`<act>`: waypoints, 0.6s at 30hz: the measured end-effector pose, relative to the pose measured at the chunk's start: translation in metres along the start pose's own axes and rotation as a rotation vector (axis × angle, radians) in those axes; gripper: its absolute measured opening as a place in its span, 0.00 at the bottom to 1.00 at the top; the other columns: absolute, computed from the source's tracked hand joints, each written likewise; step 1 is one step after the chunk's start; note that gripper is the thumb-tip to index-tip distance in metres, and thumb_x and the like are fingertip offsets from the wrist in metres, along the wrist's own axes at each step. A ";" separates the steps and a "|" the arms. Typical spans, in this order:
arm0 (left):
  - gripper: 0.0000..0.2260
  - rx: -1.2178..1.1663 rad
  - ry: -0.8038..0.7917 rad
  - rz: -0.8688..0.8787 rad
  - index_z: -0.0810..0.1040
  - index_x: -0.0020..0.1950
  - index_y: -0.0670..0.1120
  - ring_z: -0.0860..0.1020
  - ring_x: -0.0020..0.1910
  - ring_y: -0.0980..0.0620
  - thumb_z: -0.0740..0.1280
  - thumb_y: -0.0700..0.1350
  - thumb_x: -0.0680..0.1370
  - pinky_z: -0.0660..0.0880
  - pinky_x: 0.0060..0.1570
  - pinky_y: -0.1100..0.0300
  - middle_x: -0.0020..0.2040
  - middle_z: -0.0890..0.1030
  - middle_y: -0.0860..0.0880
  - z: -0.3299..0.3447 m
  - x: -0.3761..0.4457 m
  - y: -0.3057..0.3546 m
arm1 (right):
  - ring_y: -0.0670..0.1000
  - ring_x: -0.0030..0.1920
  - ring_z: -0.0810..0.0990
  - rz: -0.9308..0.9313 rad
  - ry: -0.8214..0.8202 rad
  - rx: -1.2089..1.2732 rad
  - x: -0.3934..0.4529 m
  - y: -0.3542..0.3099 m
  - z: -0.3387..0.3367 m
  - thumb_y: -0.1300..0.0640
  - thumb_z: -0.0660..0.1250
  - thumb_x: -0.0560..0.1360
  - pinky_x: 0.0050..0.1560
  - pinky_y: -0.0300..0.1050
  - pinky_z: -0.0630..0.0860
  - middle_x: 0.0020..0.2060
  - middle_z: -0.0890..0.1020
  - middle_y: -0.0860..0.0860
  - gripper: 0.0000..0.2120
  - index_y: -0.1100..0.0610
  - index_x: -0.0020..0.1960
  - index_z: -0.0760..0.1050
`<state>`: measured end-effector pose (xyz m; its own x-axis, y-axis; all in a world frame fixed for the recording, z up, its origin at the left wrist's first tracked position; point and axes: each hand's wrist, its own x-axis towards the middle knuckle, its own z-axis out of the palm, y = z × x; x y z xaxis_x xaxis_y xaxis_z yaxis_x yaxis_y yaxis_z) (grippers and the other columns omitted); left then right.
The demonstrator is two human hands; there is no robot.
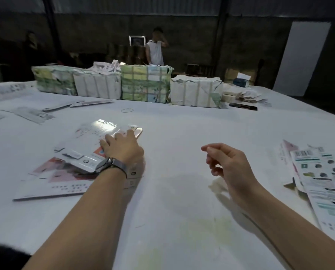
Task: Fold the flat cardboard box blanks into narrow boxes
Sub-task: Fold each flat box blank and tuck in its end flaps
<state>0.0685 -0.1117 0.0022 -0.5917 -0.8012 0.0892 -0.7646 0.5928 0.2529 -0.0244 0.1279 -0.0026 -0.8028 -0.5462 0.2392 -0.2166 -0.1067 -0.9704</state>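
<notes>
A: So, progress?

B: Early, I'd judge. Left hand [121, 146] lies fingers-flat on the blank stack [88, 141], nothing folded there yet.

A: Right hand [224, 160]?

B: Just right of the stack, off the table [182, 133], fingers loosely curled, empty. More printed pieces [322, 178] well right; folded or flat, can't tell.

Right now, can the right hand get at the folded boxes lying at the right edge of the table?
Probably yes. The right hand hangs above bare table, holding nothing, and nothing lies between it and the folded boxes to its right.
</notes>
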 end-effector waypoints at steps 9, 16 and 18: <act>0.15 0.165 0.168 0.219 0.67 0.68 0.47 0.76 0.60 0.37 0.60 0.40 0.81 0.65 0.48 0.51 0.59 0.79 0.43 0.004 -0.009 0.023 | 0.47 0.32 0.72 -0.023 0.002 0.039 -0.004 -0.005 -0.006 0.61 0.65 0.79 0.31 0.39 0.69 0.31 0.77 0.48 0.13 0.52 0.41 0.85; 0.20 -0.198 0.578 0.416 0.69 0.68 0.53 0.72 0.37 0.43 0.63 0.37 0.78 0.67 0.33 0.53 0.49 0.82 0.44 -0.032 -0.040 0.049 | 0.47 0.33 0.73 -0.080 0.043 0.028 -0.001 -0.012 -0.013 0.61 0.65 0.79 0.32 0.39 0.70 0.31 0.77 0.47 0.12 0.51 0.43 0.84; 0.17 -0.554 0.548 0.560 0.72 0.66 0.52 0.77 0.33 0.50 0.63 0.37 0.80 0.74 0.25 0.58 0.49 0.83 0.49 -0.034 -0.054 0.063 | 0.46 0.34 0.74 -0.128 0.089 0.019 0.002 -0.015 -0.015 0.59 0.66 0.79 0.33 0.38 0.71 0.32 0.78 0.44 0.08 0.49 0.48 0.82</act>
<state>0.0605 -0.0340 0.0457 -0.5256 -0.4232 0.7380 -0.0945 0.8911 0.4438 -0.0308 0.1413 0.0130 -0.8157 -0.4513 0.3618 -0.3099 -0.1870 -0.9322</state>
